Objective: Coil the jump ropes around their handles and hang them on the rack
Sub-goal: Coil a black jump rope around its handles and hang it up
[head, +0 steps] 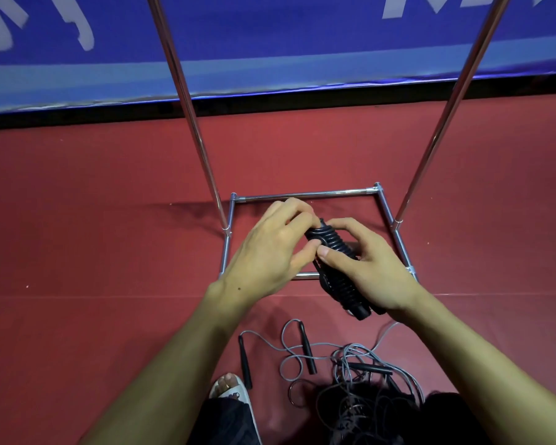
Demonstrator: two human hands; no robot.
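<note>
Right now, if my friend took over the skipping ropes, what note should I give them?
Left hand: pinching the top end of the black coiled rope.
Right hand: gripping that bundle around its middle.
Done: this rope is wound tightly round its handles.
Left: tuck the end in and hang it on the metal rack; its top bar is out of view.
Still loose on the red floor: a tangle of grey ropes with black handles.

left hand pinching (thumb forward) | right hand gripping, fingers curled
</note>
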